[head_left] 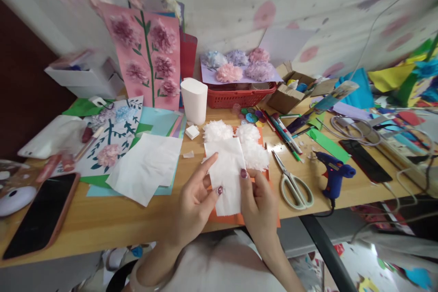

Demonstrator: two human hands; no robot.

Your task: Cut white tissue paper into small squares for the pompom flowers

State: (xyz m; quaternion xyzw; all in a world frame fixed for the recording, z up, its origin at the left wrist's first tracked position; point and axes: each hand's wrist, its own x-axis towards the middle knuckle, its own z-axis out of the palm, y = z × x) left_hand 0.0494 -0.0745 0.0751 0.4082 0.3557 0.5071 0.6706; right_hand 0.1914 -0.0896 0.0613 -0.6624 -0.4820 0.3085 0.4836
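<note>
Both my hands hold a white tissue sheet (226, 173) upright above the wooden table's (102, 219) front edge. My left hand (193, 200) pinches its left side, with the forefinger stretched up along the edge and the thumb on the front. My right hand (258, 200) grips the right side, thumb on the front. Behind the sheet lie three white tissue flowers (251, 146) on an orange paper sheet (232, 219).
Scissors (294, 182) and a blue glue gun (333, 175) lie to the right, with pens (285, 132) behind. White tissue sheets (147, 166) and a phone (43, 214) lie left. A white roll (194, 99), a red basket (239, 96) and a pink flower card (147, 54) stand at the back.
</note>
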